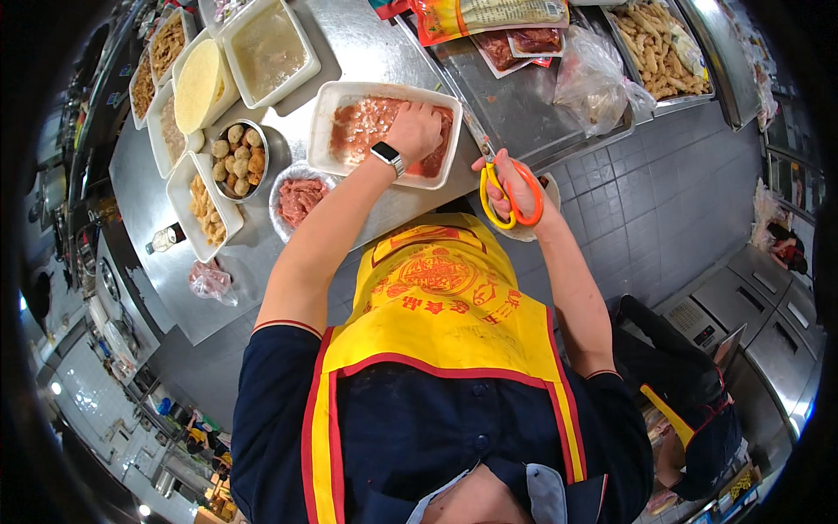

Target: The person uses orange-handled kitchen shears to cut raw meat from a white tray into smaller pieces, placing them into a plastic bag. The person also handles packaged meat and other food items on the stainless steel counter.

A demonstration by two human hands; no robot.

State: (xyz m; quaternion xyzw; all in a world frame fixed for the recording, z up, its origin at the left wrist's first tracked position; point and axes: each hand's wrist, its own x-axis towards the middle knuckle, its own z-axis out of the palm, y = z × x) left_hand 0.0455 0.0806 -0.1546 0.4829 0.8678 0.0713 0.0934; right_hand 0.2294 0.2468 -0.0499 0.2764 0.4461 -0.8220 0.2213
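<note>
My left hand (417, 131), with a watch (387, 156) on its wrist, reaches into a white rectangular plastic tub (319, 141). Its fingers are bent down against the wet raw meat (360, 124) inside, and the fingertips are hidden. Whether they grip a piece cannot be seen. To the right of the tub, my right hand (514, 187) holds scissors (534, 208) with one yellow and one orange handle. Their short blades point up and away from me, beside the table edge. Minced raw meat (301, 198) fills a plastic-lined bowl near my left forearm.
On the steel table (288, 141) stand a bowl of balls (241, 160), a tub of cloudy liquid (272, 52) and a tub of fried pieces (208, 209). At right are packaged meat (501, 49), a plastic bag (589, 78) and a tray of pale pieces (661, 52). Another person (694, 399) is at lower right.
</note>
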